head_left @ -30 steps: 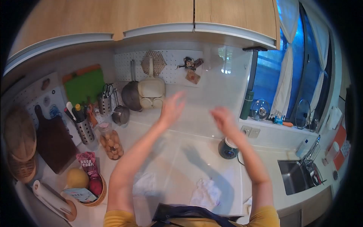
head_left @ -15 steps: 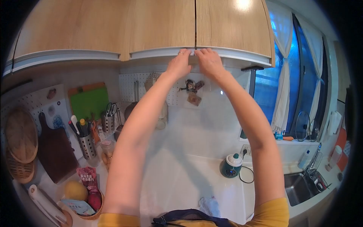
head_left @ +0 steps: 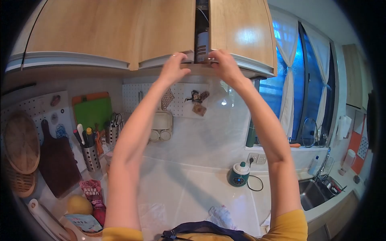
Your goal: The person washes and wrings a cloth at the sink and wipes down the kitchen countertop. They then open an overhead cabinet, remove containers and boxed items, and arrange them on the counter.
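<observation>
Overhead, two wooden cabinet doors stand slightly ajar, with a dark gap between them. My left hand (head_left: 172, 71) has its fingers curled over the lower handle edge of the left cabinet door (head_left: 167, 28), its thumb held apart below. At the bottom inner corner of the right cabinet door (head_left: 241, 34), my right hand (head_left: 227, 68) hooks its fingers round the edge. Inside the gap a pale container (head_left: 202, 46) shows in part, and a white cord (head_left: 203, 14) hangs above it.
Below are a white counter (head_left: 173, 180), a green-and-white small appliance (head_left: 239, 174) with its cord, and a crumpled cloth (head_left: 220, 217). A utensil holder (head_left: 91, 157), dark cutting board (head_left: 58, 160) and food basket (head_left: 90, 232) stand left. The sink (head_left: 311, 195) and window (head_left: 299, 76) are right.
Both doors, closed together half a second ago, have come apart and swung outward. My hands have moved away from each other with them, and the cabinet's inside now shows. The view has shifted slightly.
</observation>
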{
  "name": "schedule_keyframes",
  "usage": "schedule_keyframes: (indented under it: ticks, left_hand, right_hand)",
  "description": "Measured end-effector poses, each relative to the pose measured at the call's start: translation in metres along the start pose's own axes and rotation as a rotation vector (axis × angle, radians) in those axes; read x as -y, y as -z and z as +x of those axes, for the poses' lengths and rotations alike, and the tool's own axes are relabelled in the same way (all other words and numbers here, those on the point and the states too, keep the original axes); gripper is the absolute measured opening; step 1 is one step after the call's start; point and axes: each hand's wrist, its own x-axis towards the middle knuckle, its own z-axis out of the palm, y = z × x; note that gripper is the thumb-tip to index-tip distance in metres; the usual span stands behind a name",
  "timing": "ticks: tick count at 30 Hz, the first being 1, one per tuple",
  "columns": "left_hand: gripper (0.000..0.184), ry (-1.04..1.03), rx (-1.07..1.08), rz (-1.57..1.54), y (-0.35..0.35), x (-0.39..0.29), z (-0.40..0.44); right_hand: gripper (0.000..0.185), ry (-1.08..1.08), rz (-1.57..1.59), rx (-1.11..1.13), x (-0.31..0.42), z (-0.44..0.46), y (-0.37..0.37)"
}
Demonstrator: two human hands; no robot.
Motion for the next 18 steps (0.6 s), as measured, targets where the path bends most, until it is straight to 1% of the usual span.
schedule_keyframes:
  ticks: [1, 2, 3, 4, 5, 6, 8, 9, 10, 11, 13, 14, 16, 17, 18]
  left_hand:
    - [0.042, 0.056, -0.029, -0.151, 0.027, -0.001, -0.007]
    - [0.04, 0.108, -0.046, -0.308, 0.043, -0.001, -0.013]
    - [0.038, 0.136, -0.099, -0.401, 0.063, 0.004, -0.021]
    - [0.036, 0.165, -0.153, -0.493, 0.082, 0.012, -0.028]
    - [0.031, 0.118, -0.195, -0.465, 0.084, 0.011, -0.028]
    - [0.03, 0.249, -0.179, -0.544, 0.097, 0.016, -0.036]
    - [0.033, 0.294, -0.262, -0.613, 0.119, 0.034, -0.046]
    - [0.034, 0.289, -0.292, -0.626, 0.131, 0.041, -0.051]
    - [0.035, 0.29, -0.326, -0.645, 0.143, 0.045, -0.056]
    - [0.037, 0.3, -0.32, -0.562, 0.145, 0.048, -0.056]
    - [0.037, 0.34, -0.302, -0.583, 0.158, 0.055, -0.067]
    - [0.037, 0.363, -0.278, -0.605, 0.164, 0.053, -0.066]
    - [0.037, 0.371, -0.296, -0.624, 0.169, 0.05, -0.068]
    - [0.04, 0.392, -0.274, -0.603, 0.173, 0.053, -0.069]
    - [0.042, 0.413, -0.253, -0.594, 0.172, 0.055, -0.07]
  right_hand:
    - [0.03, 0.013, 0.002, 0.001, 0.008, 0.004, 0.012]
    - [0.03, -0.026, 0.082, -0.008, 0.013, 0.0, 0.027]
    - [0.03, -0.058, 0.166, -0.02, 0.02, -0.001, 0.043]
    - [0.034, -0.13, 0.142, -0.092, 0.032, -0.002, 0.066]
    - [0.033, -0.107, 0.119, -0.145, 0.032, -0.005, 0.072]
    - [0.033, -0.082, 0.097, -0.201, 0.032, -0.006, 0.076]
    - [0.033, -0.106, 0.069, -0.256, 0.036, -0.012, 0.103]
    - [0.033, -0.048, 0.058, -0.318, 0.033, -0.014, 0.115]
    - [0.033, -0.071, 0.031, -0.394, 0.025, -0.021, 0.136]
    - [0.03, -0.058, 0.013, -0.397, 0.024, -0.021, 0.136]
    - [0.022, -0.135, 0.106, -0.503, 0.018, -0.032, 0.161]
    - [0.019, -0.117, 0.073, -0.501, 0.02, -0.032, 0.163]
    - [0.017, -0.293, 0.254, -0.639, 0.01, -0.043, 0.181]
    - [0.017, -0.293, 0.253, -0.638, 0.002, -0.047, 0.183]
    - [0.017, -0.302, 0.273, -0.696, -0.006, -0.052, 0.188]
